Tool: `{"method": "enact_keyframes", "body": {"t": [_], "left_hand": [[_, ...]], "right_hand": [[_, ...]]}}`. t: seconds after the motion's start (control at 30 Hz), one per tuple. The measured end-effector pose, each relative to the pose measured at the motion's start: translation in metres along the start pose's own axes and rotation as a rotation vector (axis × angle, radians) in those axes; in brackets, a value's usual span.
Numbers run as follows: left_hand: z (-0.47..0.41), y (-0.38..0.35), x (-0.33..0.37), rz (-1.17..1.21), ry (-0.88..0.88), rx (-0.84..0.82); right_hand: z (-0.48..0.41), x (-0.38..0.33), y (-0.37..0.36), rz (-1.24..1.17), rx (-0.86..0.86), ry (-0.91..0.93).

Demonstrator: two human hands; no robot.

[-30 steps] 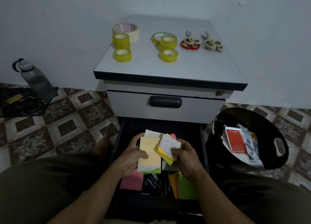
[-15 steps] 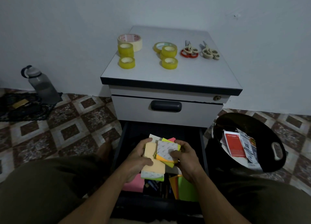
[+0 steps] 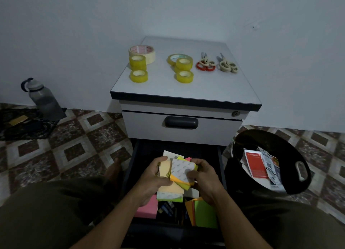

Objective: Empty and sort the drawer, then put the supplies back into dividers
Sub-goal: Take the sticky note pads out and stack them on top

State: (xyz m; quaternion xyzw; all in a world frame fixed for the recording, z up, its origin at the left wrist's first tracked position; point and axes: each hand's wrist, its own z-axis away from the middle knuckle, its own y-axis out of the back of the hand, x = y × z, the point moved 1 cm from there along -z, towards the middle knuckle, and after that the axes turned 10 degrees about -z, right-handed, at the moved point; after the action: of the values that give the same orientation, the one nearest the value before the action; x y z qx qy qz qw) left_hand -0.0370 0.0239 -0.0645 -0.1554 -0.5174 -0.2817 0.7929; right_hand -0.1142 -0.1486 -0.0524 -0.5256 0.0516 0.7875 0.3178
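**A:** What's closest to us?

**B:** Under our wrists, in the open drawer [image 3: 220, 156], lie a pink pad [image 3: 147, 207], green and orange pads [image 3: 204, 213], and some dark small items between them that we can't make out. By our reckoning the emptying isn't finished.

**A:** And our hands?

**B:** Both are curled round sticky notes just above the drawer. Our left hand [image 3: 155, 176] grips a pale orange stack [image 3: 167, 174], thumb across its top. The stack's long axis runs straight away from us. Our right hand [image 3: 204, 177] pinches a white-backed pad [image 3: 180, 169] by its right edge. That pad sits tilted across the orange stack and touches it.

**A:** Where should we take them?

**B:** Forward and up, we think. The cabinet top [image 3: 205, 93] lies dead ahead, beyond and above both hands, and neither hand is clearly nearer. The bin [image 3: 298, 185] of paper scraps stands off to our right, just beside the drawer.

**A:** What's already up there?

**B:** Tape rolls [image 3: 139, 76] in two groups at left and middle, and two pairs of scissors [image 3: 205, 64] to the right, all toward the back.
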Motion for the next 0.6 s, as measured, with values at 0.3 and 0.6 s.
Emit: {"method": "enact_keyframes", "body": {"t": [0.3,0.6], "left_hand": [[0.012,0.008,0.011,-0.001,-0.030,-0.017],[0.045,0.005,0.051,0.019,-0.014,-0.185]], "right_hand": [[0.025,-0.067,0.009,0.177,-0.032,0.124],[0.066,-0.207,0.030,0.176,0.074,0.397]]}}
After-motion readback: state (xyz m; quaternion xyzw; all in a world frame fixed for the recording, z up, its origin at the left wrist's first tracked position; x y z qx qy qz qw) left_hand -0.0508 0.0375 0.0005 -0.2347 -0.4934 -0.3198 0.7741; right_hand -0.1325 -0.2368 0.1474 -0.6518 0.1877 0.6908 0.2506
